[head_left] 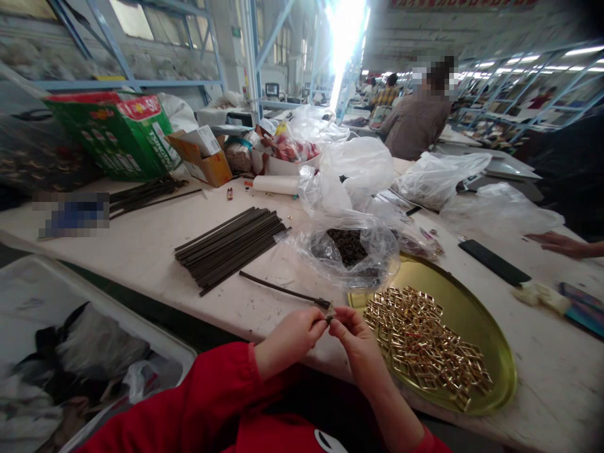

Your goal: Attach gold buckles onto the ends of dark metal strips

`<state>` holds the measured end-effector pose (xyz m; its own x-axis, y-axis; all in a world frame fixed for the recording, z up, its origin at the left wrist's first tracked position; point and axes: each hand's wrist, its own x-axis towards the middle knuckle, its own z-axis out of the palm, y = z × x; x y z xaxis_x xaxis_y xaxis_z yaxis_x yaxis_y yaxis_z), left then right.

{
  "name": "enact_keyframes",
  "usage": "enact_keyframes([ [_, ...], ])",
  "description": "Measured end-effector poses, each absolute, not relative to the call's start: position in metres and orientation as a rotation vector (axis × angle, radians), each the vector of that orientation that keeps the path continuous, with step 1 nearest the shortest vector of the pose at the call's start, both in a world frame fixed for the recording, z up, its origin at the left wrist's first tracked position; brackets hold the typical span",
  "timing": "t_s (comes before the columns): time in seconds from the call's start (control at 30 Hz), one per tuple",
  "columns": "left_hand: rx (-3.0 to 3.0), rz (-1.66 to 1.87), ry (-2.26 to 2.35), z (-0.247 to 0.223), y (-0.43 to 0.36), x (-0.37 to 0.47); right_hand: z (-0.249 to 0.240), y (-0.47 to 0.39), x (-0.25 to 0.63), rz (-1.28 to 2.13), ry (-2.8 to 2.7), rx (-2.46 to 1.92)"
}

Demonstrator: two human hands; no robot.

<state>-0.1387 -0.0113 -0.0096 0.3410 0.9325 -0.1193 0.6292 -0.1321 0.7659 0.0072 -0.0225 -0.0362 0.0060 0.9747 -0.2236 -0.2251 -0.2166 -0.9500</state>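
Note:
My left hand point(295, 333) and my right hand point(356, 336) meet at the front edge of the table, fingertips pinched together. Between them is the near end of a narrow dark strap point(283, 290), which stretches away to the left over the tabletop. A small dark bit shows at the fingertips; whether it belongs to the strap is unclear. Right of my right hand, a gold oval tray point(503, 352) carries a heap of gold rectangular buckles point(425, 336). Behind the hands, an open clear bag point(382, 251) contains small dark pieces point(349, 245).
A bundle of dark strips point(233, 245) lies left of the bag. A white bin point(184, 358) with scraps stands below the table's left edge. Plastic bags point(356, 167), a green box point(117, 135) and a dark phone-like slab point(493, 261) surround the workspace. Another person's hand point(564, 244) rests at right.

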Motion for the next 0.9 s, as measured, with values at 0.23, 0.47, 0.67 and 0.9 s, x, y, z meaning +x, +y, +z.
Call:
enact_keyframes([
  [0.23,1.753,0.587,1.313,-0.002,-0.02,-0.133,-0.035,-0.027,0.005,1.476,-0.976,-1.207],
  [0.47,1.679,0.621,1.226,-0.003,-0.022,-0.141,-0.03,-0.034,0.008,1.482,-1.067,-1.157],
  [0.67,1.634,0.576,1.098,0.004,-0.027,-0.147,-0.03,-0.036,0.01,1.646,-1.012,-1.152],
  [0.9,1.553,0.493,1.088,0.0,-0.025,-0.148,-0.036,-0.039,0.01,1.87,-0.962,-0.961],
])
